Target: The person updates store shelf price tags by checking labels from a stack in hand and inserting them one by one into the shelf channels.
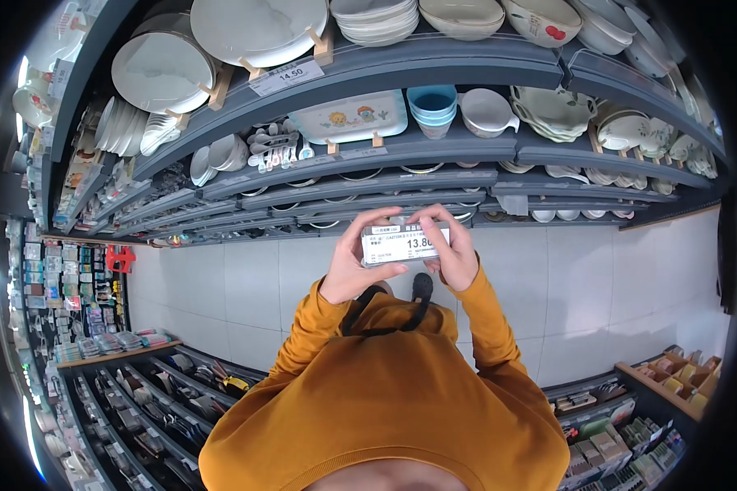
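Note:
Between my two hands is a small price tag (393, 247) in a clear holder, printed with "13.80". My left hand (358, 260) grips its left end, thumb along the lower edge and fingers over the top. The right end is held by my right hand (453, 250), whose fingers lie over its front and edge. The tag is raised in front of my chest, above the tiled floor and near the lower shelves. Both arms are in mustard sleeves.
Shelves (458, 152) ahead hold white plates (160, 72), stacked bowls (374, 18), blue cups (431, 105) and a patterned tray (350, 116). Another price label (287, 75) is on the upper shelf edge. Racks of goods (151, 393) stand behind on the left, and wooden bins (680, 376) at the right.

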